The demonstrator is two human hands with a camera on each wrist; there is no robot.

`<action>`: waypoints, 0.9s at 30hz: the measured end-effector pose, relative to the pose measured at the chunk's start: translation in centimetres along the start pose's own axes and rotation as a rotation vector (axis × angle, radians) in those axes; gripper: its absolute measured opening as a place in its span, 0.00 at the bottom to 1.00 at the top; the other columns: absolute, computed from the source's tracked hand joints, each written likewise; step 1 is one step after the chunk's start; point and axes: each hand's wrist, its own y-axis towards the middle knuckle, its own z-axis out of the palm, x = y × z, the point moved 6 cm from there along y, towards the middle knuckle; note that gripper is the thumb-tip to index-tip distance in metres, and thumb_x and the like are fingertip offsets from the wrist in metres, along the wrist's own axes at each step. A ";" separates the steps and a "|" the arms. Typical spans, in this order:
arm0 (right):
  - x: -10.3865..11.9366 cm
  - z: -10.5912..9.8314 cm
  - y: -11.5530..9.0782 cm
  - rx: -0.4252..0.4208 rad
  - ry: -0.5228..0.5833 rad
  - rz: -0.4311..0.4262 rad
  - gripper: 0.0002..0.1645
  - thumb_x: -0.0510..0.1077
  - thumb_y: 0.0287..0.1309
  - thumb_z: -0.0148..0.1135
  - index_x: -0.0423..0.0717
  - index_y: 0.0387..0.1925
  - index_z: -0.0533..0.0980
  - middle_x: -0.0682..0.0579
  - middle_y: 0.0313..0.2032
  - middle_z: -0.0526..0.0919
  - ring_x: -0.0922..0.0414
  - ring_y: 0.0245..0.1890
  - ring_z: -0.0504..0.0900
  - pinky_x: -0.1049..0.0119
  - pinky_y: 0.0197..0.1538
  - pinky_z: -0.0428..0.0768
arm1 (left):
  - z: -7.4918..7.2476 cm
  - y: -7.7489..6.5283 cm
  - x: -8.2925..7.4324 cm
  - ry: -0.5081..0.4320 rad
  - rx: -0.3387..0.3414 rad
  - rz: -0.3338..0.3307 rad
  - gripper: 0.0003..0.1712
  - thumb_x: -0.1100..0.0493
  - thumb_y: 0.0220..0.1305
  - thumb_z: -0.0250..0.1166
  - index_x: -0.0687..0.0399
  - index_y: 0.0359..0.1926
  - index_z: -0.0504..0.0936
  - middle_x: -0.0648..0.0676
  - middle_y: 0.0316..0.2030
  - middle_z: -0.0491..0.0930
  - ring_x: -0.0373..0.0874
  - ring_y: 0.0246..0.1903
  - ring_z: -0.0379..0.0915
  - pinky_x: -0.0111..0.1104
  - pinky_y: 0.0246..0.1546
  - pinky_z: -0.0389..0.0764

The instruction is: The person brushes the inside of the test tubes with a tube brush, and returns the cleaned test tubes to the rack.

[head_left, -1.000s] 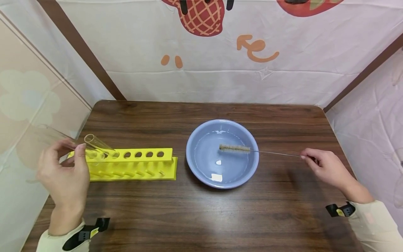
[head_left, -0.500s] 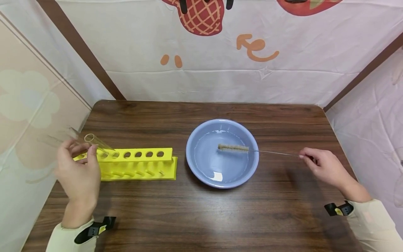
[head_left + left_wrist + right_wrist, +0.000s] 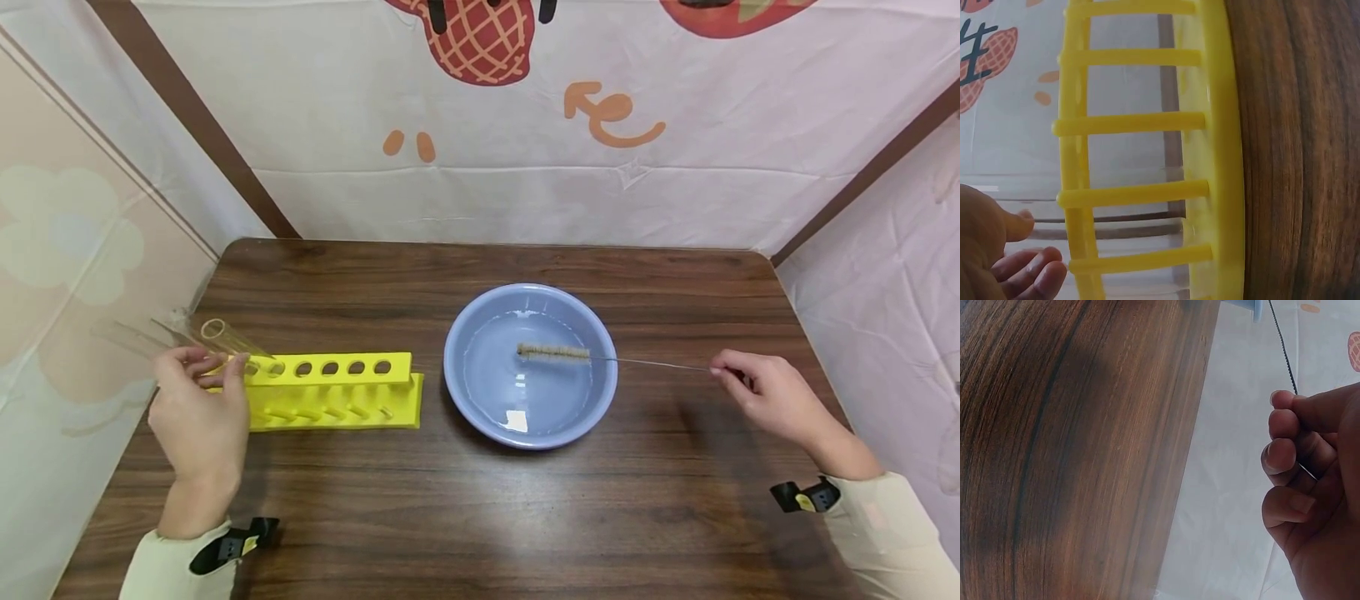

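Observation:
In the head view a yellow test tube rack [image 3: 322, 368] stands on the left, its top pierced by a row of holes. A clear test tube [image 3: 225, 333] leans up out of one hole. My left hand [image 3: 201, 417] is at the rack's left end, thumb and fingers around another faint, slanted test tube [image 3: 174, 332]. In the left wrist view, the thumb [image 3: 1019, 225] and curled fingers lie beside the rack's pegs [image 3: 1135, 192]. My right hand [image 3: 768, 396] pinches the thin wire handle of a test tube brush [image 3: 555, 353]; its bristles are over the basin.
A blue basin [image 3: 456, 392] of water stands mid-table, right of the rack. The brown wooden table [image 3: 465, 517] meets printed cloth walls [image 3: 337, 200] at the back and sides.
My left hand has moved right along the rack, and the slanted test tube at its fingers has shifted right too. My right hand and the brush have drifted slightly left.

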 end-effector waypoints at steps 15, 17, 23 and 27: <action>-0.3 0.0 0.0 -0.002 0.002 0.000 0.15 0.26 0.56 0.69 0.49 0.33 0.80 0.65 0.22 0.74 0.69 0.18 0.63 0.71 0.21 0.63 | 0.2 -0.1 0.7 0.040 0.120 0.042 0.19 0.53 0.69 0.68 0.68 0.46 0.78 0.66 0.38 0.83 0.63 0.35 0.83 0.40 0.33 0.68; -0.3 -0.1 -0.1 0.003 0.003 0.003 0.15 0.26 0.56 0.68 0.49 0.33 0.80 0.64 0.23 0.75 0.69 0.18 0.63 0.71 0.21 0.63 | 0.2 -0.1 0.8 0.037 0.118 0.080 0.19 0.53 0.69 0.68 0.67 0.44 0.79 0.65 0.37 0.83 0.60 0.32 0.83 0.35 0.32 0.66; -0.1 -0.1 0.0 0.028 0.011 0.010 0.14 0.27 0.58 0.67 0.50 0.33 0.80 0.62 0.23 0.77 0.68 0.17 0.64 0.70 0.21 0.65 | -0.8 -0.3 1.9 -0.037 -0.031 0.117 0.14 0.57 0.63 0.62 0.68 0.36 0.79 0.59 0.24 0.80 0.14 0.25 0.62 0.28 0.27 0.63; 0.0 0.0 0.0 0.030 0.007 0.010 0.14 0.27 0.58 0.66 0.50 0.33 0.80 0.62 0.23 0.77 0.69 0.17 0.64 0.70 0.21 0.66 | -1.5 0.0 2.9 -0.056 -0.123 0.033 0.15 0.57 0.65 0.57 0.68 0.42 0.79 0.38 0.24 0.72 0.11 0.24 0.57 0.19 0.26 0.59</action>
